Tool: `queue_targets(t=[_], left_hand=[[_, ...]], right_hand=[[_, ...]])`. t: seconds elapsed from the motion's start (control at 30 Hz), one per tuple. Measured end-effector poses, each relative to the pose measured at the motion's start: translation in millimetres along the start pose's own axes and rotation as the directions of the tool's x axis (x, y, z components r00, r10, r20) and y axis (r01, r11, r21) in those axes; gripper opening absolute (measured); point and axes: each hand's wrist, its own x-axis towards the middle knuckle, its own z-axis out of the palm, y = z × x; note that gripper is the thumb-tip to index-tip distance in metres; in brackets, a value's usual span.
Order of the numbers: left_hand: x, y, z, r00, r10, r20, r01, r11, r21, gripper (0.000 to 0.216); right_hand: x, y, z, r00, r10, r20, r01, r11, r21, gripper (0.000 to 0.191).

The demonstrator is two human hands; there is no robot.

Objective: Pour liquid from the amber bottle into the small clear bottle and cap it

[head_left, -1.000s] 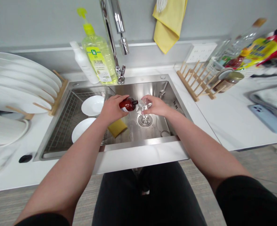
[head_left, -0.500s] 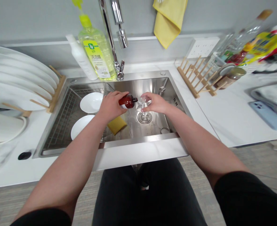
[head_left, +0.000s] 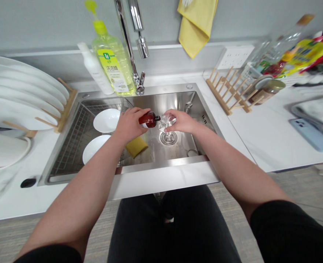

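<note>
My left hand (head_left: 130, 124) is wrapped round a small brown bottle (head_left: 149, 119) with a black tip, tilted on its side over the sink (head_left: 156, 100). The tip points right, close to the rim of a clear stemmed glass (head_left: 164, 122). Around the bowl of that glass curl the fingers of my right hand (head_left: 179, 121); its foot shows above the drain (head_left: 168, 138). Whether liquid passes between bottle and glass is too small to tell. A yellow sponge cloth (head_left: 136, 147) lies in the sink below my left hand.
Two white bowls (head_left: 106, 120) sit in a wire basket (head_left: 76, 142) on the left. Behind the sink stand a green dish soap bottle (head_left: 113, 65), a white bottle (head_left: 95, 69) and the faucet (head_left: 142, 45). To the right are a wooden rack (head_left: 227, 91) and a phone (head_left: 312, 134).
The view has shifted very slightly. Both hands keep their hold on the bottle and the glass, in nearly the same place.
</note>
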Motion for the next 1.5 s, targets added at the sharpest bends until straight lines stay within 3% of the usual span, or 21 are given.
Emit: queue_targets(t=[1.5], left_hand=[[-2.2, 5.9, -2.6, 1.0, -0.017, 0.022, 0.015, 0.996, 0.084, 0.08]], right_hand=[[-2.4, -5.2, -1.7, 1.0, 0.015, 0.022, -0.014, 0.999, -0.035, 0.064]])
